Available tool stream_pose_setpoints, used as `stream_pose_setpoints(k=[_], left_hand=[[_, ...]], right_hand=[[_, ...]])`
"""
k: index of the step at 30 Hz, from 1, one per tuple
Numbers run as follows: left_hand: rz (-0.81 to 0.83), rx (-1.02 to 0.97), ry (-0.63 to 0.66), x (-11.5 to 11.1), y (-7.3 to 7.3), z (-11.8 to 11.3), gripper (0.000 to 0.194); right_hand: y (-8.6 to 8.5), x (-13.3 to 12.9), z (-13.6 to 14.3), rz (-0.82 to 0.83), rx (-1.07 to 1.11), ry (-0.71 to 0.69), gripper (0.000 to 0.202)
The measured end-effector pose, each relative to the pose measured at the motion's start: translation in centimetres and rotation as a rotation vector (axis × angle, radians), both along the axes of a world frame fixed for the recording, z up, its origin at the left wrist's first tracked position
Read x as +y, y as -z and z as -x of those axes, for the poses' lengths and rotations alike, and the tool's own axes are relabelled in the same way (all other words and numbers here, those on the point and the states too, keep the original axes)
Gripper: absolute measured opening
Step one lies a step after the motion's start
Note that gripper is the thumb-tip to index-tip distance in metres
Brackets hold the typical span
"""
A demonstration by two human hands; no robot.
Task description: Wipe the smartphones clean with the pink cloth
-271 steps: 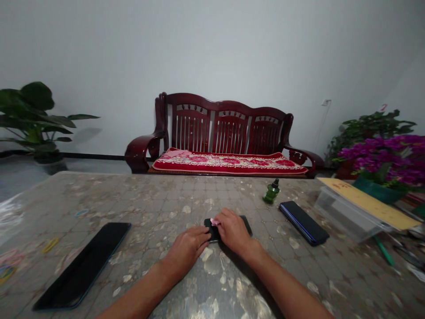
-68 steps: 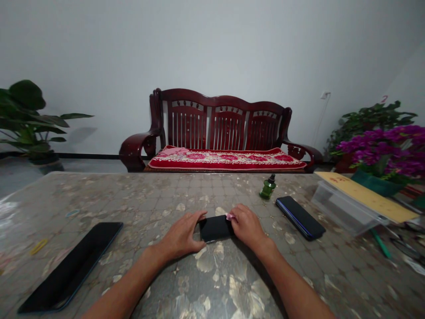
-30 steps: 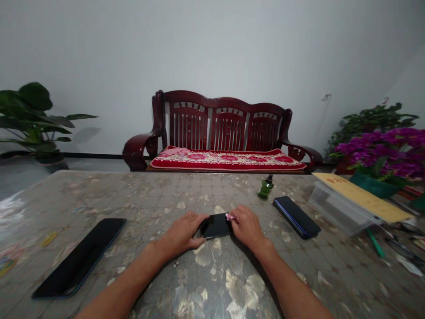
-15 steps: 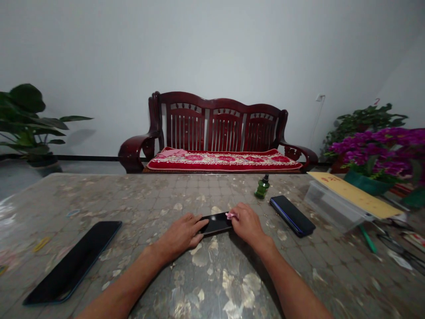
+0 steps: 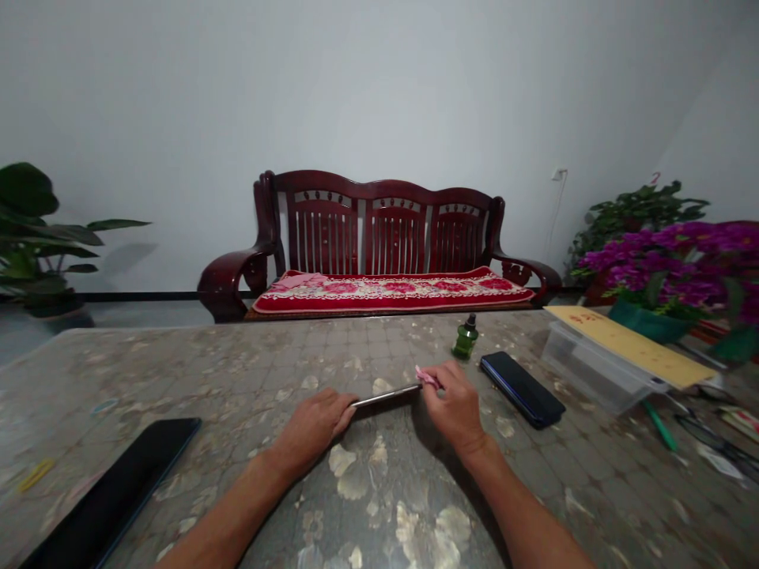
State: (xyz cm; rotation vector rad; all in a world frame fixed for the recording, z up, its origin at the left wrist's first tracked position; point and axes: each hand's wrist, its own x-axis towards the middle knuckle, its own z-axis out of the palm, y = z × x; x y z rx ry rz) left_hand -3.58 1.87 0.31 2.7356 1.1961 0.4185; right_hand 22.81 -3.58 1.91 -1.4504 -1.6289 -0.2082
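Note:
My left hand (image 5: 317,423) is closed on the left end of a smartphone (image 5: 387,397). The phone is turned so that only its thin edge faces me, and its screen is hidden. At the phone's right end, my right hand (image 5: 454,403) pinches a small pink cloth (image 5: 428,378). The cloth is at the phone's corner; whether these fingers also grip the phone I cannot tell. A small green spray bottle (image 5: 466,338) stands upright just beyond my right hand. To the right of that hand lies a stack of dark phones (image 5: 522,389).
A large black tablet-like device (image 5: 112,494) lies at the left. At the right, a clear plastic box (image 5: 598,367) has a yellow sheet (image 5: 628,346) on top, beside purple flowers (image 5: 670,261) and a green-handled tool (image 5: 659,425). A wooden bench (image 5: 379,229) stands beyond the table.
The phone has tipped from showing its black screen to showing only its edge. My right hand has moved slightly right with the cloth. The view has shifted a little to the right.

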Motion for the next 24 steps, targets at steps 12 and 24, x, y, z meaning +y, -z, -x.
stream_pose_setpoints(k=[12, 24], left_hand=[[0.023, 0.027, -0.034, -0.1, -0.3, -0.2, 0.030], [-0.082, 0.070, -0.026, -0.1, 0.1, -0.5, 0.030]], right_hand=[[0.3, -0.4, 3.9, 0.022, -0.210, -0.150, 0.020], [0.3, -0.1, 4.5, 0.000, -0.223, -0.151, 0.021]])
